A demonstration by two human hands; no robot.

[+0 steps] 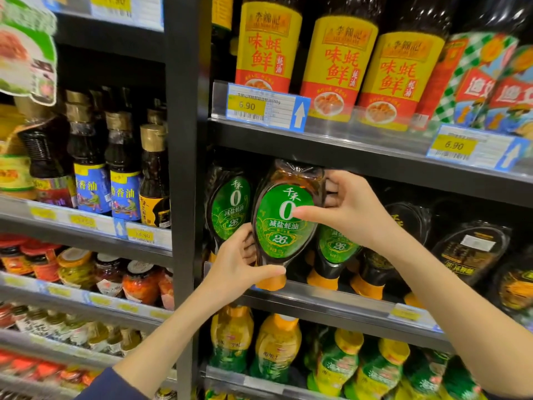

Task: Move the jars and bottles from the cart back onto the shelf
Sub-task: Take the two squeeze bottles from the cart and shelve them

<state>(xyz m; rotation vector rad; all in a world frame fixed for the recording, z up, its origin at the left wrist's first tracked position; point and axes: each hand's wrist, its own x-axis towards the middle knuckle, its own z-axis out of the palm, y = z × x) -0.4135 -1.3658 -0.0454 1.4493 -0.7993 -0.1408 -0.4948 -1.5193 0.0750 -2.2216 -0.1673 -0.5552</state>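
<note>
A dark squeeze bottle with a green oval label and an orange cap (284,226) stands cap-down at the front edge of the middle shelf (331,301). Both hands hold it. My left hand (239,264) grips its lower left side, thumb across the neck just above the cap. My right hand (346,209) holds its upper right side, thumb pressed on the label. Matching green-label bottles stand to its left (227,206) and behind it on the right (336,249). The cart is out of view.
Yellow-labelled sauce bottles (337,70) fill the shelf above, with price tags (253,106) on the rail. Black-label squeeze bottles (467,252) stand to the right. Green and yellow bottles (277,347) sit below. A black upright post (184,168) separates the left bay of oil bottles and jars.
</note>
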